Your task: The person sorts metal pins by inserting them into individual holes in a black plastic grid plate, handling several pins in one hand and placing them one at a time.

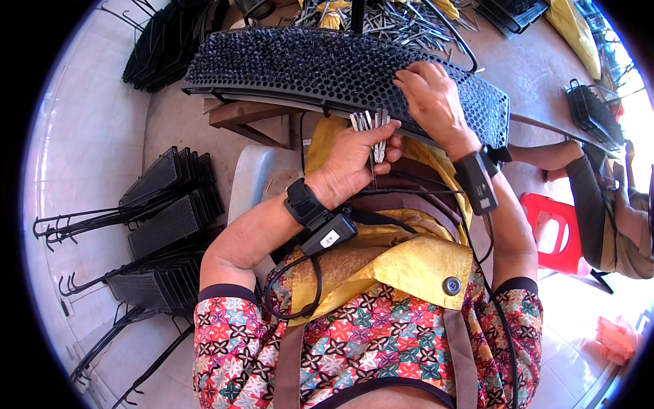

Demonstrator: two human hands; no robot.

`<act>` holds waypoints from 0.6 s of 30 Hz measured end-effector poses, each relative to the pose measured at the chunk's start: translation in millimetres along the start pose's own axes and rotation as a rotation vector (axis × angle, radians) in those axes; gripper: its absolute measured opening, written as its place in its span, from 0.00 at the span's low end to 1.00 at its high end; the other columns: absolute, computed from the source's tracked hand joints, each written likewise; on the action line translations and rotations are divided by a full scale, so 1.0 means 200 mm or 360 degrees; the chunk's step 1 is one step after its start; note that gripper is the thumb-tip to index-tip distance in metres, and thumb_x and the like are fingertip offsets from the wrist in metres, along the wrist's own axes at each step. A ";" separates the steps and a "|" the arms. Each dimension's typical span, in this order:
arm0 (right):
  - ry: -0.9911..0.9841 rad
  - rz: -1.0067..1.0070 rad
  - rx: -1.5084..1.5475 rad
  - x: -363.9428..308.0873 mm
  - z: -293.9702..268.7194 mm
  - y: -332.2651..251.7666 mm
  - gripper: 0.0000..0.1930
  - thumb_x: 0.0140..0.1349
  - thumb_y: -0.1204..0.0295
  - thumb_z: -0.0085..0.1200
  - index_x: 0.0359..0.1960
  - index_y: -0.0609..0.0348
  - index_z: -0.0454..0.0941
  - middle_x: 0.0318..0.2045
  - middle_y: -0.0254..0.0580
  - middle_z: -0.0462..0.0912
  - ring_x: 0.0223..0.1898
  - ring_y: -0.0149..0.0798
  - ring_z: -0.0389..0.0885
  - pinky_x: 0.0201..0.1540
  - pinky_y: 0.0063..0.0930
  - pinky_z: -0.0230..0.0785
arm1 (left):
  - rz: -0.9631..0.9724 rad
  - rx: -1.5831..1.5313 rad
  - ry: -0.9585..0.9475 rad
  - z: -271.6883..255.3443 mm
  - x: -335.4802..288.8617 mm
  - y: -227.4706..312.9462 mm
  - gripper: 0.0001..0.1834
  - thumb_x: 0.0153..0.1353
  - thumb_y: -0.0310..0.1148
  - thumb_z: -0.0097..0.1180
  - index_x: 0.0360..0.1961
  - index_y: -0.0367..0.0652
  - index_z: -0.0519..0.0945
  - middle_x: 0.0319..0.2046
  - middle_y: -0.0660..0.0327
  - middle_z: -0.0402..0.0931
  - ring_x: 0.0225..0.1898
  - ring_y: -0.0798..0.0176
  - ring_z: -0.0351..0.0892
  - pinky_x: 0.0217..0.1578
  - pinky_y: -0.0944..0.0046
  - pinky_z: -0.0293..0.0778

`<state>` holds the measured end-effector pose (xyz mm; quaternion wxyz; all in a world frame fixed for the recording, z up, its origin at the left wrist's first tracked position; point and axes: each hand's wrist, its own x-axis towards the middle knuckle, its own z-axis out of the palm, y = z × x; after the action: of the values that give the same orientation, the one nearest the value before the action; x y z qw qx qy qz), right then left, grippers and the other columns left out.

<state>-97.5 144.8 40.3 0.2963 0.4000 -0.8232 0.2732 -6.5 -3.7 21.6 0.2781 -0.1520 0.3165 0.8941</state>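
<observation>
In front of me stands a long, curved black rack (485, 109) full of round holes. Many small dark pieces (272, 61) fill its left and middle parts, while holes at its right end show bare. My left hand (351, 160) is closed round a bundle of slim silvery metal strips (370, 124), held upright just below the rack's near edge. My right hand (436, 102) hovers at the rack's right half, thumb and fingers pinched together. What it pinches, if anything, is hidden by the fingers.
Loose metal strips (402, 26) lie heaped on the table behind the rack. Black racks with hooked rods (167, 228) stand at the left, and more (160, 51) at the far left. A red stool (545, 235) and another seated person (589, 211) are at right. Cables hang from my wrists.
</observation>
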 end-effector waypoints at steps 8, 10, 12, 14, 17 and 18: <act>-0.0334 0.1002 0.1129 -0.08 -0.11 -0.16 0.05 0.50 0.78 0.56 0.29 0.66 0.77 0.21 0.44 0.78 0.20 0.32 0.77 0.24 0.22 0.69 | 0.0206 0.0191 -0.0085 0.04 -0.03 0.00 0.07 0.61 0.32 0.50 0.37 0.40 0.74 0.27 0.59 0.75 0.23 0.69 0.71 0.13 0.77 0.59; -0.0294 0.1102 0.1164 -0.10 -0.10 -0.14 0.05 0.49 0.77 0.58 0.29 0.65 0.77 0.21 0.39 0.79 0.22 0.25 0.76 0.26 0.21 0.68 | 0.0227 0.0181 -0.0076 0.06 -0.04 0.02 0.07 0.61 0.31 0.50 0.35 0.39 0.75 0.26 0.58 0.76 0.23 0.68 0.74 0.13 0.76 0.60; -0.0202 0.1045 0.1033 -0.08 -0.10 -0.16 0.05 0.49 0.77 0.58 0.28 0.64 0.77 0.21 0.38 0.79 0.22 0.25 0.75 0.26 0.21 0.68 | 0.0231 0.0202 0.0047 0.08 -0.05 0.03 0.07 0.61 0.31 0.49 0.35 0.38 0.75 0.27 0.58 0.76 0.23 0.68 0.74 0.13 0.76 0.60; -0.0092 0.1035 0.0889 -0.05 -0.12 -0.17 0.05 0.49 0.78 0.58 0.28 0.63 0.77 0.20 0.37 0.78 0.23 0.25 0.75 0.26 0.20 0.68 | 0.0220 0.0198 0.0167 0.07 -0.05 0.04 0.07 0.61 0.31 0.49 0.35 0.38 0.75 0.26 0.58 0.77 0.23 0.68 0.74 0.13 0.76 0.60; 0.0226 0.1005 0.0637 0.01 -0.14 -0.12 0.05 0.49 0.78 0.59 0.27 0.62 0.77 0.19 0.38 0.78 0.21 0.25 0.74 0.25 0.20 0.67 | 0.0178 0.0176 0.0264 0.02 -0.06 0.04 0.08 0.61 0.31 0.50 0.36 0.37 0.74 0.26 0.59 0.75 0.23 0.69 0.73 0.13 0.77 0.59; 0.0328 0.0909 0.0573 0.04 -0.12 -0.09 0.05 0.48 0.79 0.59 0.27 0.61 0.76 0.20 0.39 0.78 0.21 0.28 0.75 0.25 0.21 0.67 | 0.0163 0.0184 0.0245 0.01 -0.07 0.04 0.09 0.61 0.31 0.50 0.38 0.36 0.74 0.27 0.60 0.74 0.23 0.70 0.71 0.13 0.78 0.59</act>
<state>-79.7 148.7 66.1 0.2143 0.1697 -0.8062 0.5247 -0.7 -12.2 33.1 0.2152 -0.1878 0.3952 0.8730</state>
